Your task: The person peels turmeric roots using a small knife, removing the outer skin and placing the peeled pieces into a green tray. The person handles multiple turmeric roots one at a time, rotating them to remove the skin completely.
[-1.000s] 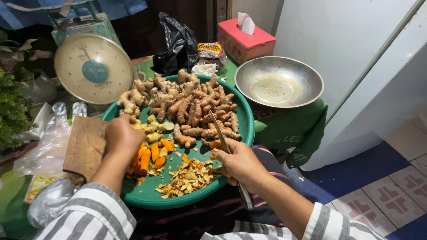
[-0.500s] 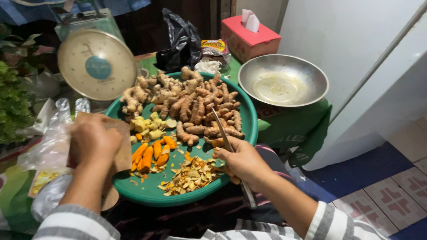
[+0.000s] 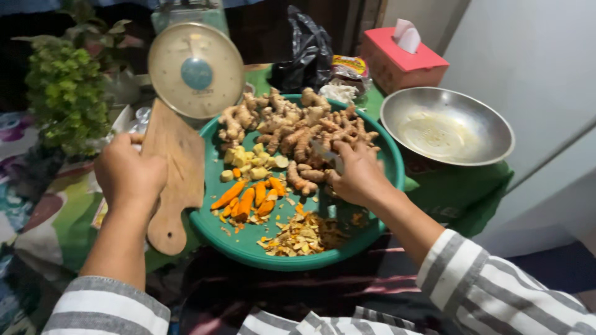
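My left hand (image 3: 127,174) grips the edge of a wooden cutting board (image 3: 175,167) and holds it tilted beside a big green round tray (image 3: 245,239). My right hand (image 3: 357,177) rests over the tray, closed on a knife (image 3: 327,155) whose blade points toward a heap of ginger and turmeric roots (image 3: 292,127). On the tray also lie pale peeled ginger pieces (image 3: 248,162), orange peeled turmeric pieces (image 3: 248,198) and a pile of peelings (image 3: 298,236).
A round dial kitchen scale (image 3: 195,69) stands behind the board. A steel bowl (image 3: 447,127) sits at the right, a red tissue box (image 3: 403,59) and a black plastic bag (image 3: 304,53) behind the tray. A leafy green plant (image 3: 62,93) stands at the left.
My left hand left the tray, took the cutting board from the left and raised it toward the tray. My right hand with the knife moved up toward the root heap.
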